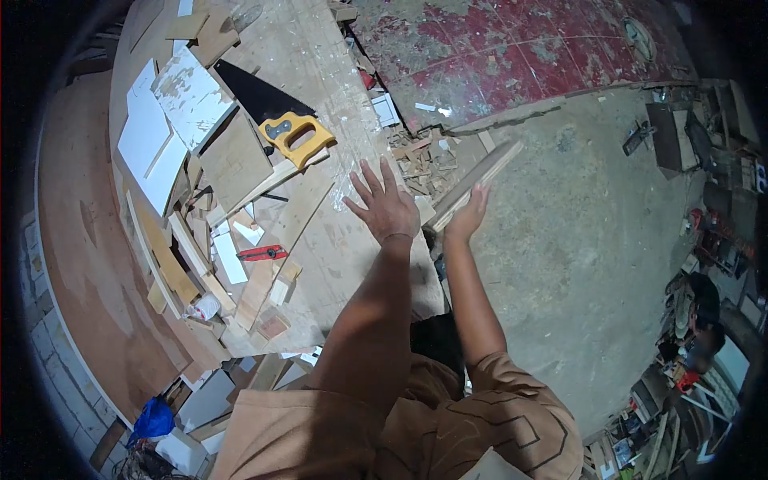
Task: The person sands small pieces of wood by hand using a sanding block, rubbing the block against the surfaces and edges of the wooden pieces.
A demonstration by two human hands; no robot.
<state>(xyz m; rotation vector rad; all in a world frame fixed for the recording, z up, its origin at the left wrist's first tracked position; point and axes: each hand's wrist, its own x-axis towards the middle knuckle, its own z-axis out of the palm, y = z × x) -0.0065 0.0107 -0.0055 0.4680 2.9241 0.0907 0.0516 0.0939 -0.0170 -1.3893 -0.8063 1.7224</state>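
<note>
My left hand (386,204) lies on the worktable (320,72) near its right edge, fingers spread, holding nothing. Just past that edge, my right hand (467,214) grips a long wooden strip (480,176) by its near end; the strip points up and to the right over the floor. A handsaw with a yellow handle (296,138) rests on the table ahead and left of my left hand. Nearer to me, a red utility knife (262,253) lies among wood offcuts.
White boards (152,144) and wooden strips cover the table's left part. Small wood scraps (424,160) are heaped on the floor beyond the table edge. A red painted surface (512,48) is at the top, and clutter lines the far right.
</note>
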